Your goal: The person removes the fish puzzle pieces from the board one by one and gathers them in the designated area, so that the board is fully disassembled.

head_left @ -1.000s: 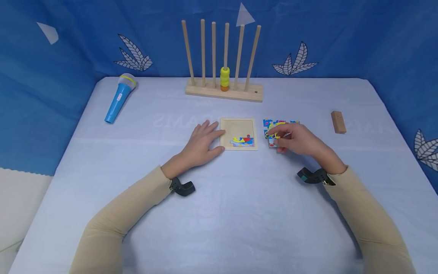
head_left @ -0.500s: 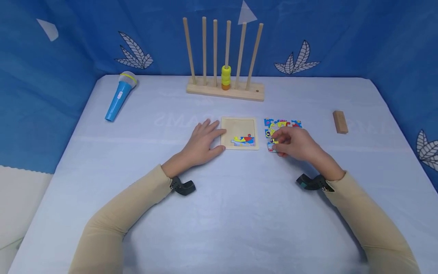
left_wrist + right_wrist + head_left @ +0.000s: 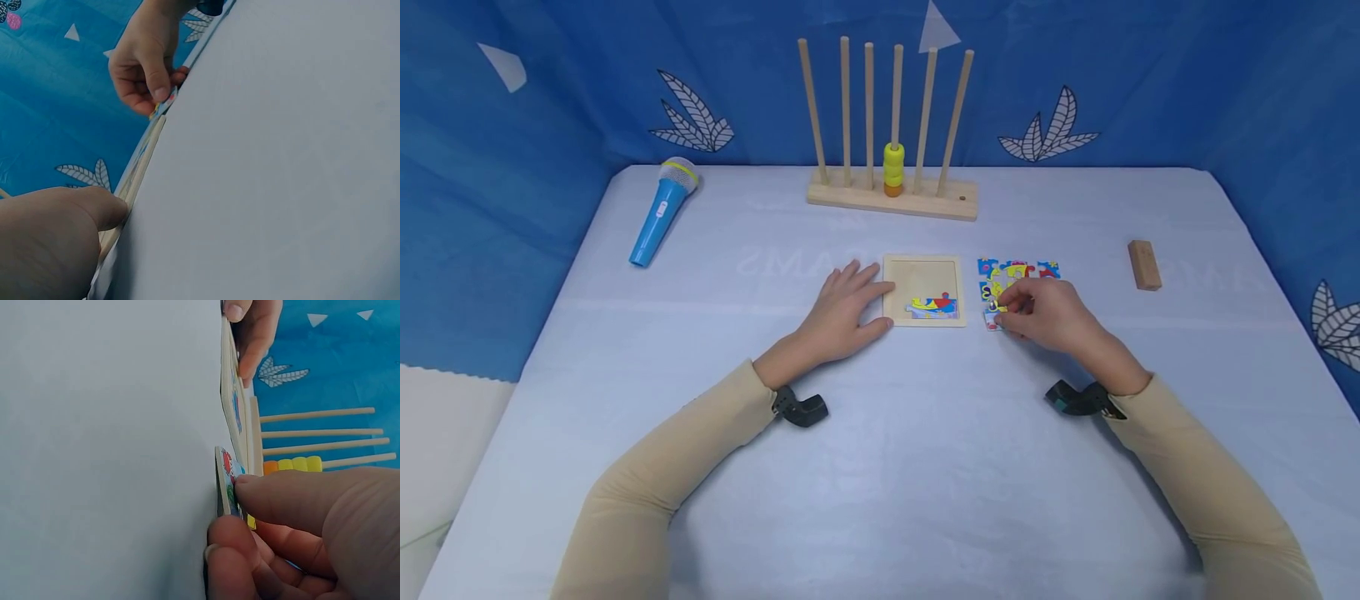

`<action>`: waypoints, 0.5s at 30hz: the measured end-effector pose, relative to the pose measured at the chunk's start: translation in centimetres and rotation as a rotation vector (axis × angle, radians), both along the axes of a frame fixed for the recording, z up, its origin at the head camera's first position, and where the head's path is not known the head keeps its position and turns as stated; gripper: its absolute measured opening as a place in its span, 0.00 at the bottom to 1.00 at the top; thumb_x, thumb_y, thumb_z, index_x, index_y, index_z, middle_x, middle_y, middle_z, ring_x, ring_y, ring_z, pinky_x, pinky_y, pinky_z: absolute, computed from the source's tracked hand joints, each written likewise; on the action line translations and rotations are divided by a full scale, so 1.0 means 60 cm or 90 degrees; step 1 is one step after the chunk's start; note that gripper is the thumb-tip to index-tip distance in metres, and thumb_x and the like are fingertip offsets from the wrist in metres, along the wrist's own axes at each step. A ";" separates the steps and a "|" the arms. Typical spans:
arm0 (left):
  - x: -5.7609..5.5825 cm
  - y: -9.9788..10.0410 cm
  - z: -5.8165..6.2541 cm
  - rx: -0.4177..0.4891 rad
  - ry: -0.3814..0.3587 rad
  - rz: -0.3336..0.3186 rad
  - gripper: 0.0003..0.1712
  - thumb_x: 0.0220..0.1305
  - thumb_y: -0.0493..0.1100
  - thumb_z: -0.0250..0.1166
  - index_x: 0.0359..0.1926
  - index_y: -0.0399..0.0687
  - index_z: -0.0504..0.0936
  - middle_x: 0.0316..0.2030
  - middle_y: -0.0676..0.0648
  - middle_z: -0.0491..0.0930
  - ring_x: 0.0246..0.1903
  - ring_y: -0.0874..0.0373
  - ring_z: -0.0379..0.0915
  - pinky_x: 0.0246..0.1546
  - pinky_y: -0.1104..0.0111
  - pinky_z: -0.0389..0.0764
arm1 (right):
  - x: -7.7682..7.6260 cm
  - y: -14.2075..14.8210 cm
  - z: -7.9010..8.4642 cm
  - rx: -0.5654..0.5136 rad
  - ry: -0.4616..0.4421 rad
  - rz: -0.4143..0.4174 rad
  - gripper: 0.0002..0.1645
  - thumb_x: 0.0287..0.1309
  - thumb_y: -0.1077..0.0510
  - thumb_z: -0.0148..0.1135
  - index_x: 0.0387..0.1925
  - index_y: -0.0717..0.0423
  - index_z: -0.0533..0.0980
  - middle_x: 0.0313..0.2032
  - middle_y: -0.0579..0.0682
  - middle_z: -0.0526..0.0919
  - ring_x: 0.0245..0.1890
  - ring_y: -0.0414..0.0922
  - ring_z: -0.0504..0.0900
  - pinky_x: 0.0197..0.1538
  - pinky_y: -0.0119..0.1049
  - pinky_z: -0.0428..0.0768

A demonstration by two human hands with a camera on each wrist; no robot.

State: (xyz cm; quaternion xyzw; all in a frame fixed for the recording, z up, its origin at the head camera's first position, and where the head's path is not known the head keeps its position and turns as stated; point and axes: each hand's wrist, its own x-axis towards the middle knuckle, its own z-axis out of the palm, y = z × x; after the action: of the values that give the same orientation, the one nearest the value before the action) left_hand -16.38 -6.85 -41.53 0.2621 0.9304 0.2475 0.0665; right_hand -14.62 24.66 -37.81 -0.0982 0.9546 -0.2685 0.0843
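My left hand (image 3: 848, 318), fingers spread, rests at the left edge of a square wooden puzzle tray (image 3: 917, 258). A few joined puzzle pieces (image 3: 934, 307) lie in the tray's lower right corner. To the right of the tray, my right hand (image 3: 1049, 313) pinches a puzzle piece (image 3: 227, 466) with a red crab print between thumb and fingers. In the right wrist view this piece is slightly tilted, one edge off the table. More loose puzzle pieces (image 3: 1017, 270) lie just beyond the right hand, which partly covers them. The left wrist view shows the left thumb (image 3: 106, 209) against the tray's side.
Behind the tray stands a wooden peg rack (image 3: 891, 202) with yellow and orange beads on one peg. A blue toy microphone (image 3: 660, 214) lies at the back left. On the right is a small wooden block (image 3: 1144, 266). Blue cloth (image 3: 1120, 75) hangs behind the table.
My right hand has shifted slightly down and turned, with the crab piece moving a little left and nearer. More loose pieces behind it now show. The left hand stays in place.
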 end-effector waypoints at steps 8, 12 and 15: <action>0.000 0.000 -0.001 0.002 0.004 -0.002 0.33 0.69 0.52 0.62 0.72 0.47 0.72 0.78 0.38 0.59 0.80 0.37 0.43 0.79 0.39 0.44 | -0.002 -0.002 -0.005 0.024 0.002 -0.016 0.08 0.56 0.63 0.69 0.38 0.64 0.84 0.32 0.56 0.84 0.34 0.49 0.78 0.36 0.35 0.74; 0.000 0.000 0.000 0.001 0.004 0.000 0.33 0.69 0.53 0.62 0.72 0.47 0.72 0.78 0.38 0.59 0.80 0.37 0.43 0.79 0.39 0.44 | -0.003 -0.004 -0.009 0.025 0.011 -0.013 0.07 0.57 0.63 0.70 0.36 0.64 0.85 0.31 0.56 0.85 0.34 0.49 0.78 0.36 0.36 0.74; 0.000 0.000 0.001 -0.001 0.002 0.001 0.33 0.69 0.53 0.62 0.72 0.47 0.72 0.78 0.38 0.59 0.80 0.37 0.43 0.79 0.39 0.44 | -0.002 -0.004 -0.010 0.028 0.015 -0.012 0.08 0.57 0.62 0.71 0.36 0.64 0.85 0.30 0.56 0.84 0.33 0.49 0.78 0.36 0.35 0.74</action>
State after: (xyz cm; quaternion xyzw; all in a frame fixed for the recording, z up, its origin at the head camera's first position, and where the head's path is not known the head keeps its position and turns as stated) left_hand -16.36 -6.87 -41.48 0.2619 0.9310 0.2460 0.0648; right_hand -14.77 24.40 -38.40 -0.0909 0.9621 -0.2466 0.0726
